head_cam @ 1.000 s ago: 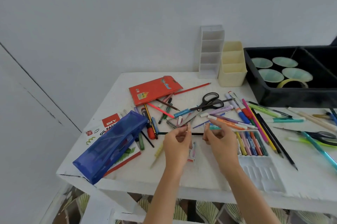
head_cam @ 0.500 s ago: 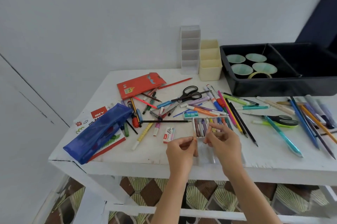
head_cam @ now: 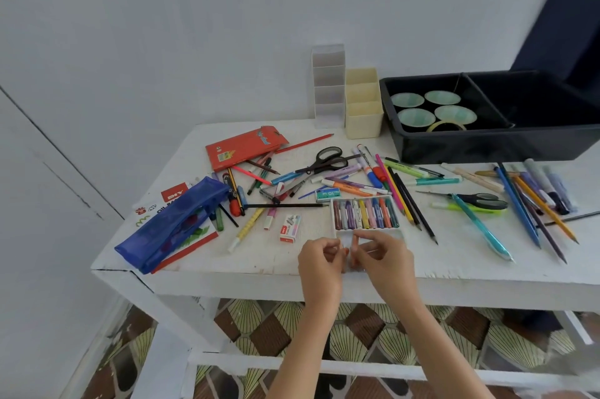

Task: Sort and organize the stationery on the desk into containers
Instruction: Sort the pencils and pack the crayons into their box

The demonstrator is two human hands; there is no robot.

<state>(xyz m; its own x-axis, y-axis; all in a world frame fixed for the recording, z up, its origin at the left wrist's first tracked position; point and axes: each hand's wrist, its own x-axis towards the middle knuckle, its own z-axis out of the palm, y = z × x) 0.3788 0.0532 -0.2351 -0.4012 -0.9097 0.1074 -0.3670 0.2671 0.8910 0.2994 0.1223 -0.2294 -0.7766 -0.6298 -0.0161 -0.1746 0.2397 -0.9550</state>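
a white worktop (head_cam: 454, 265) carries a black bin (head_cam: 487, 145) at the far right, a blue case (head_cam: 175, 223) at the left and loose pens (head_cam: 481, 226) between. a crayon tray (head_cam: 367, 230) lies near the front edge. at its near end the left hand (head_cam: 319, 257) and right hand (head_cam: 384, 255) meet, fingers (head_cam: 357, 244) curled close; whether they pinch it cannot be told.
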